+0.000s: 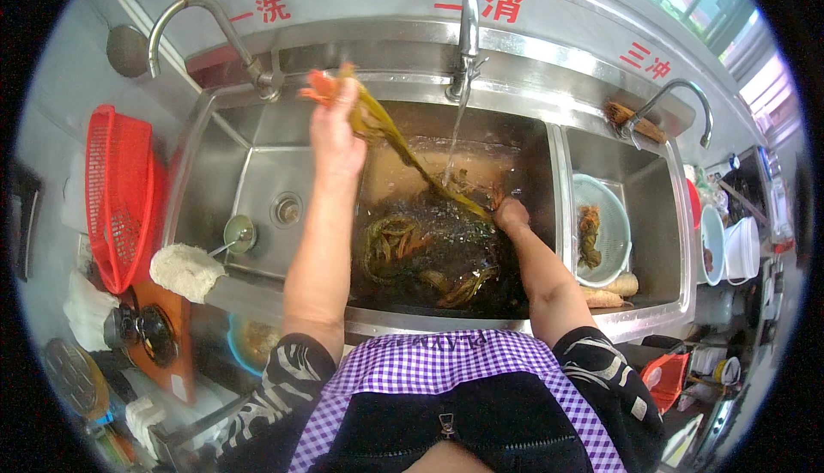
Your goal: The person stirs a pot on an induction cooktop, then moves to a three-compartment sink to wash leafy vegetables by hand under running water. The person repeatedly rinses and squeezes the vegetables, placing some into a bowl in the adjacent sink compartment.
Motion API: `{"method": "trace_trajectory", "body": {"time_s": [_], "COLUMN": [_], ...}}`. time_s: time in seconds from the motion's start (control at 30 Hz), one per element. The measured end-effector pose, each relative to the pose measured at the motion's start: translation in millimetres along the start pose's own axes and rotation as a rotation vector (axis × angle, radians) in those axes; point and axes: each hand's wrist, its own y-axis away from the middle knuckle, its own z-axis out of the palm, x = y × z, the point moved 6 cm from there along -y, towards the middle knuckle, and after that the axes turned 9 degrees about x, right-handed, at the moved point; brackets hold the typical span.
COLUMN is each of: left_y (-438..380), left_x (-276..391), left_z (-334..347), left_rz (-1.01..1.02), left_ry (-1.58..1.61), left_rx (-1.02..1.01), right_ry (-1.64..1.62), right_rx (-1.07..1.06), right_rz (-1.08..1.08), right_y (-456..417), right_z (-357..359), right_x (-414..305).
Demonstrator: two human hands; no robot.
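Observation:
My left hand (338,125) is raised over the left rim of the middle sink basin, gripping a bunch of pickled leafy greens (370,115) with an orange end sticking out past the fingers. A long yellow-green strip runs down slantwise from it to my right hand (513,214), low at the dark water's surface. The strip's lower end is at my right hand, whose fingertips are partly hidden. More greens (393,247) float in the brownish water of the middle basin (555,170). Water streams from the middle faucet (468,41) between my hands.
In the left basin (212,132) a ladle (240,233) leans near a white cloth (187,272) on the rim. The right basin holds a pale colander (602,190) with greens (588,241) inside and white radishes (621,285) beside it. Red plastic baskets (119,196) stand at left.

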Motion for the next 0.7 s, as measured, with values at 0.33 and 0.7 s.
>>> {"method": "trace_trajectory", "body": {"time_s": [0.33,0.7], "left_y": [21.5,40.7], "left_x": [-115.4,-143.3], "left_z": [-10.2,-8.8], "left_rz": [-0.405,-0.502], "left_ry": [-0.409,-0.392], "left_rx": [-0.303,-0.503], "right_ry": [-1.63,-1.827], "right_rx": [-0.296,-0.391], "right_rz": [-0.1,-0.064], "right_y": [28.2,50.4], "right_z": [-73.1,-106.8], "right_x": [-101.8,-136.0]}}
